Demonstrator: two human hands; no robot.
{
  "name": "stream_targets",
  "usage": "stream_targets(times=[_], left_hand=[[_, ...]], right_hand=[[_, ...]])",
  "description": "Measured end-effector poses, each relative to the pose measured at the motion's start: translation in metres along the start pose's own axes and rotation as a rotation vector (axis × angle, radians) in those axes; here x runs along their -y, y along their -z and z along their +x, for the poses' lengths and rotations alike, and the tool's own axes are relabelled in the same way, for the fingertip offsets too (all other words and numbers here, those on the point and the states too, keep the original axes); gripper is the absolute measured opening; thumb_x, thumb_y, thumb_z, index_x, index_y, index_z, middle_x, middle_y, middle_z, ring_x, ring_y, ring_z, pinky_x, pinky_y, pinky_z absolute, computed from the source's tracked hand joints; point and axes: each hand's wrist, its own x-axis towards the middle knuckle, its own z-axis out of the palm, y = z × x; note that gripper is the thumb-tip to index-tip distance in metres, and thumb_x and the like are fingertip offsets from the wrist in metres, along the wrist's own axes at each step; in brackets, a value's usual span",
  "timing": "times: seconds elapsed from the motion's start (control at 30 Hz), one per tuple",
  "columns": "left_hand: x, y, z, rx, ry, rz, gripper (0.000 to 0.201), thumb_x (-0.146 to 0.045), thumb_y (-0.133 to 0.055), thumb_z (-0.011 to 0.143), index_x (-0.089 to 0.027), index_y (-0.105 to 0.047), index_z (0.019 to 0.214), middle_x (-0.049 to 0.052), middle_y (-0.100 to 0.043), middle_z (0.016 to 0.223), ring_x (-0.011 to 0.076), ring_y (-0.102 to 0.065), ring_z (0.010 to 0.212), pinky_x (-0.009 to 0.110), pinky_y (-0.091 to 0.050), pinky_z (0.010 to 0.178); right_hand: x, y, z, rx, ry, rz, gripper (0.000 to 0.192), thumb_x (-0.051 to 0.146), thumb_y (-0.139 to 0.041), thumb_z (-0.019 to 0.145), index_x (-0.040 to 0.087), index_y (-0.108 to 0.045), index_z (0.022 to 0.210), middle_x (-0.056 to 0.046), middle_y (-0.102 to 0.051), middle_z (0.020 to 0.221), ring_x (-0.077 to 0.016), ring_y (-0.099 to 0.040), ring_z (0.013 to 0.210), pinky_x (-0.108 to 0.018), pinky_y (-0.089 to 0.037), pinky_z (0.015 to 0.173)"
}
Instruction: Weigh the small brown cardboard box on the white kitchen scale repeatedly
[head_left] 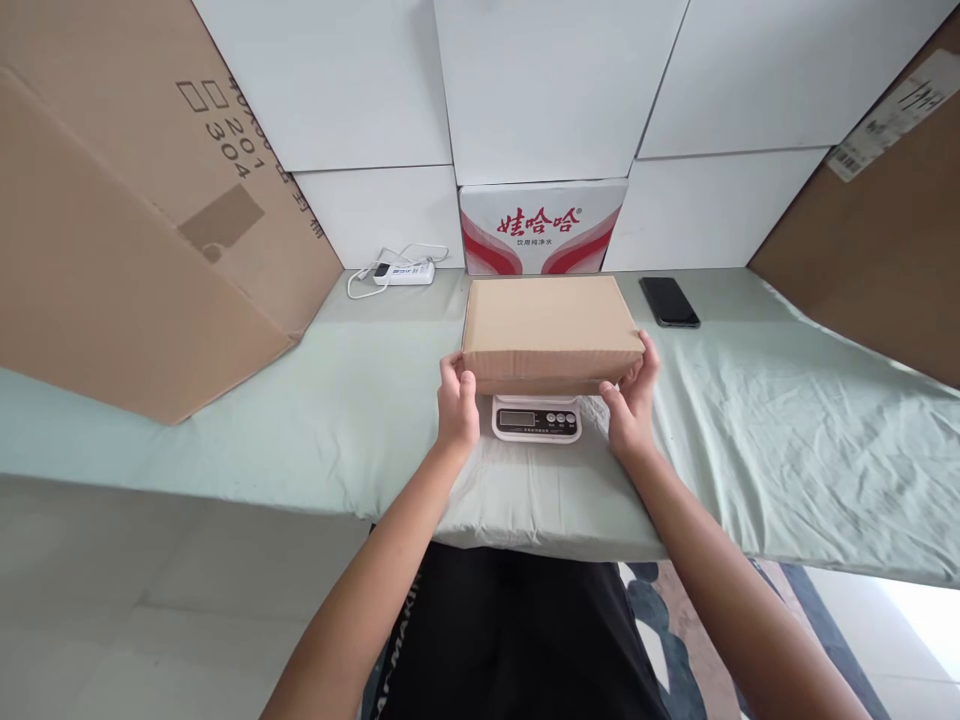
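Box [551, 328] sits on scale [536, 418], gripped between left hand [458, 404] and right hand [632, 398].

cardboard box [551, 325] | plain brown, closed, flat | resting level atop white scale [536, 418]

A little packing spot set up in a room at home.

A table [787, 440] has a pale green cloth over it, all wrinkly, like a bed sheet. A small white scale [536, 418] sits on it for weighing a brown box [551, 330]. Big flat cardboard sheets [135, 230] lean at both sides. White boxes [555, 80] are stacked up like a wall at the back, and one water carton [541, 228] has red writing. A phone [669, 301] and a white plug strip [403, 270] lie on the cloth. The floor has pale tiles and a rug [679, 620].
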Motion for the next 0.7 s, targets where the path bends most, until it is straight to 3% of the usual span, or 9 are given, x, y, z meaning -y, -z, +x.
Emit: stream_targets(times=[0.37,0.47,0.57,0.63,0.7], left_hand=[[0.0032,0.0000,0.0000,-0.038,0.006,0.028,0.074,-0.091,-0.046,0.096,-0.026,-0.059,0.129,0.014,-0.078,0.127,0.0345,-0.076,0.116,0.051,-0.058,0.101],[0.0046,0.0007,0.0019,-0.058,-0.015,-0.025,0.072,-0.090,-0.048,0.097,-0.027,-0.061,0.130,0.016,-0.076,0.140,0.0367,-0.070,0.137,0.053,-0.055,0.115],[0.0066,0.0013,0.0056,-0.106,-0.058,-0.131,0.069,-0.087,-0.050,0.098,-0.028,-0.059,0.132,0.018,-0.060,0.168,0.0349,-0.051,0.163,0.053,-0.043,0.132],[0.0078,0.0014,0.0075,-0.117,-0.057,-0.163,0.070,-0.087,-0.050,0.098,-0.027,-0.059,0.134,0.017,-0.054,0.174,0.0340,-0.047,0.167,0.052,-0.039,0.135],[0.0084,0.0011,0.0080,-0.094,-0.042,-0.152,0.073,-0.088,-0.050,0.098,-0.027,-0.061,0.137,0.017,-0.060,0.168,0.0346,-0.052,0.163,0.052,-0.043,0.133]], right_hand=[[0.0007,-0.0013,-0.0002,-0.026,-0.003,-0.033,0.084,0.065,-0.066,0.097,0.041,-0.029,0.168,-0.012,-0.046,0.170,-0.0395,-0.051,0.157,-0.067,-0.046,0.127],[-0.0019,0.0002,0.0004,-0.066,0.003,-0.021,0.085,0.067,-0.065,0.096,0.044,-0.029,0.169,-0.011,-0.048,0.165,-0.0389,-0.055,0.151,-0.067,-0.048,0.123],[-0.0044,0.0018,0.0022,-0.167,0.008,0.009,0.087,0.072,-0.062,0.095,0.046,-0.029,0.171,-0.010,-0.052,0.154,-0.0369,-0.060,0.141,-0.066,-0.052,0.118],[-0.0040,0.0023,0.0030,-0.194,0.004,0.014,0.087,0.074,-0.061,0.095,0.045,-0.030,0.171,-0.010,-0.054,0.150,-0.0359,-0.062,0.136,-0.065,-0.054,0.115],[-0.0017,0.0022,0.0031,-0.163,-0.004,0.004,0.085,0.073,-0.060,0.096,0.044,-0.032,0.171,-0.011,-0.056,0.151,-0.0360,-0.063,0.135,-0.065,-0.054,0.114]])
